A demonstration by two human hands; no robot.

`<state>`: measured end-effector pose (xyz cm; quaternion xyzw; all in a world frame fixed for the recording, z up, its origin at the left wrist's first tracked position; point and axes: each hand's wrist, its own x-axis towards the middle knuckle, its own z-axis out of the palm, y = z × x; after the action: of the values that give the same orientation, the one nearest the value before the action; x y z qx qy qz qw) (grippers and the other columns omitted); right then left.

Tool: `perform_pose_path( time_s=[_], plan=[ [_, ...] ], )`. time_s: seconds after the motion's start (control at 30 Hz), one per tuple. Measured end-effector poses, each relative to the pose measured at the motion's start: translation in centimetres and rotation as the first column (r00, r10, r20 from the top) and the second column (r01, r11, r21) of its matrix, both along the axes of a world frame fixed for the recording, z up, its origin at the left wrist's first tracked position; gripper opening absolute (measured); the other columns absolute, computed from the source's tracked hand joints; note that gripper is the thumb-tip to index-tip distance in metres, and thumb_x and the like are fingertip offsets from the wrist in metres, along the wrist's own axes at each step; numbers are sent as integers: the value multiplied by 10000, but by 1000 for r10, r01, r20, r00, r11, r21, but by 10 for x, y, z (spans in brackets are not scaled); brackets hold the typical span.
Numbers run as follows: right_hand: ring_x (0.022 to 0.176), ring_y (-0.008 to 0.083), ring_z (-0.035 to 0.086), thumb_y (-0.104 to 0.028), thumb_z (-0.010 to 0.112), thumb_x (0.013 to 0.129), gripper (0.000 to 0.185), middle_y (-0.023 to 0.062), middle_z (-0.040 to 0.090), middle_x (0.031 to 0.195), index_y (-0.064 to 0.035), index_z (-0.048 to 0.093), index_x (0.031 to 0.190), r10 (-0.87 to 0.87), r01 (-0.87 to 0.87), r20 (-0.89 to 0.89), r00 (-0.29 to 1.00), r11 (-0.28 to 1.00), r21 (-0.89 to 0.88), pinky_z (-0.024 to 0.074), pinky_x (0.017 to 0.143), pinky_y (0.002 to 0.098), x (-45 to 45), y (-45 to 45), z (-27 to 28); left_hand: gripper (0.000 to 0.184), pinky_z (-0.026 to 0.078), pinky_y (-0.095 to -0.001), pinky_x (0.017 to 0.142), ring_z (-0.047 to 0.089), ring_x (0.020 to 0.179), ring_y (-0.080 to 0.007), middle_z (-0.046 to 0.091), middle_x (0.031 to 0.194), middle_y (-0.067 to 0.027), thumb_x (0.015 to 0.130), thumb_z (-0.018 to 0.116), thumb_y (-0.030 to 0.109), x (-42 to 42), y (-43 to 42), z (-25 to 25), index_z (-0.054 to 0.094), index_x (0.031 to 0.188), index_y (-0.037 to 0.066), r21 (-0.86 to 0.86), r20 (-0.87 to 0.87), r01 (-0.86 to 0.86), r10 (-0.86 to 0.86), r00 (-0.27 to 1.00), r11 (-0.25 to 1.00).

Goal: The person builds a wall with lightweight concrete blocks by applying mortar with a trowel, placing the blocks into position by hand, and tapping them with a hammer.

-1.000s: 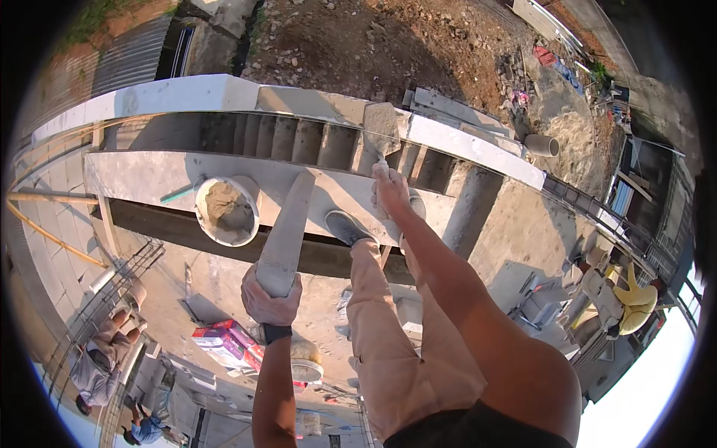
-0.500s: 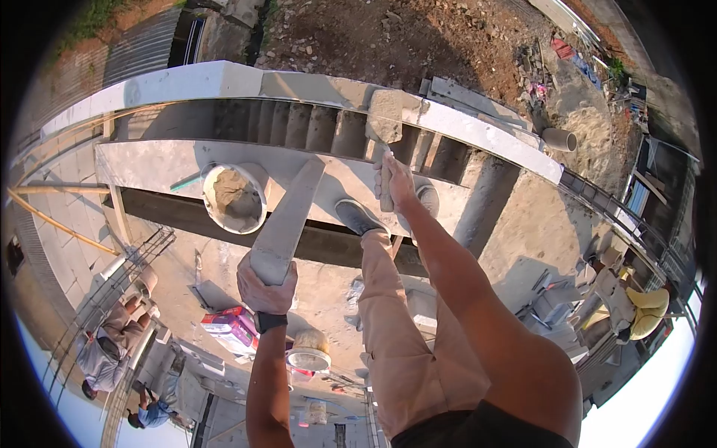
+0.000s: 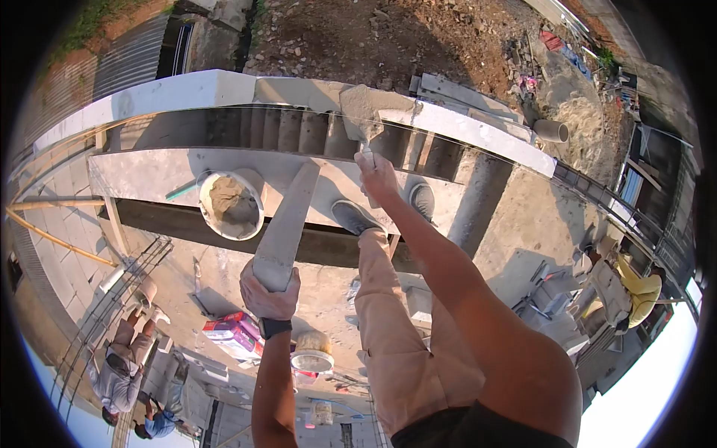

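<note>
My left hand (image 3: 269,296) is wrapped round the near end of a long grey lightweight block (image 3: 287,224), held up over the plank. In my right hand (image 3: 379,181) is the handle of a trowel. Its mortar-coated blade (image 3: 363,118) reaches the top of the curved block wall (image 3: 299,94), tilted against the mortar there. A taut string (image 3: 441,133) runs along the near side of the wall. Left of the block, a white bucket (image 3: 258,222) holds grey mortar (image 3: 233,201).
My shoes (image 3: 354,216) stand on a plank platform (image 3: 142,168) beside the wall, above a lower floor. Bamboo poles (image 3: 56,203) and rebar (image 3: 138,272) are at left. Other people (image 3: 119,377) work at lower left, another person (image 3: 638,291) at right. Rubble ground (image 3: 358,41) lies beyond.
The trowel has moved left along the wall top, and its blade now tilts against the mortar. My left hand keeps the block in nearly the same place.
</note>
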<state>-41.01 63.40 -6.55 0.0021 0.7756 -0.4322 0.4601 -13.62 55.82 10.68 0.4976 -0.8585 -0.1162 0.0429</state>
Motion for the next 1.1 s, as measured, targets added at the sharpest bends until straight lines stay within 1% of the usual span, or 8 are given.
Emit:
perform_pose_path(
  time_s=[0.33,0.67,0.87,0.9,0.97,1.03,1.07,1.1],
  plan=[
    [409,119,460,-493,599,968,469,21,492,550,-41,578,845,-332,344,112,937,931,-124,357,371,291,-42,108,-11,748,487,-483,899,601,1023,-382,603,1135,-163,602,865,296,2,-3,2,511,1212,44,20,16,-11,10,1000,1000],
    [408,178,504,-479,525,989,502,59,519,542,-14,596,814,-260,329,257,931,903,-277,419,421,325,-20,93,-42,830,460,-526,933,570,1081,-452,573,1171,-244,643,878,349,26,-4,-10,470,1274,-5,-16,132,-13,15,991,1000],
    [427,184,531,-462,523,944,486,87,571,582,-15,604,771,-100,145,304,947,981,-128,426,432,339,29,143,-52,808,451,-520,931,573,1086,-436,576,1180,-234,660,870,338,15,-3,-3,475,1281,4,5,142,-26,25,990,1000],
    [469,217,558,-449,542,940,460,109,584,601,-13,616,811,4,-18,-80,997,985,-171,442,463,350,37,160,-59,808,451,-520,931,573,1086,-436,576,1180,-234,660,870,338,15,-3,-3,475,1281,4,7,139,-29,28,990,1000],
    [511,250,585,-436,560,935,438,131,596,620,-11,628,852,109,-192,-451,886,971,-144,459,495,361,27,171,-43,801,453,-517,922,572,1085,-436,576,1174,-234,668,866,341,18,-3,-5,473,1275,-3,-33,155,13,-8,988,999],
    [701,354,643,-384,575,931,384,178,629,701,-15,619,1027,-14,-11,251,968,995,99,506,652,426,-10,161,19,799,455,-519,917,572,1079,-440,576,1166,-237,671,865,346,17,-5,-6,471,1270,-9,-30,139,28,-23,990,999],
    [701,354,643,-384,575,931,384,178,629,701,-15,619,1027,-9,-17,249,968,995,102,506,652,426,-18,165,25,798,457,-520,913,572,1073,-444,576,1158,-240,675,863,351,18,-6,-6,469,1265,-14,-33,124,49,-45,991,998],
    [787,396,640,-360,565,938,371,203,636,779,-24,589,1095,90,-89,-7,996,988,126,505,707,450,-26,169,28,798,457,-520,913,572,1073,-444,576,1158,-240,675,863,351,20,-5,-8,469,1265,-14,-32,120,45,-40,992,998]
  ],
)
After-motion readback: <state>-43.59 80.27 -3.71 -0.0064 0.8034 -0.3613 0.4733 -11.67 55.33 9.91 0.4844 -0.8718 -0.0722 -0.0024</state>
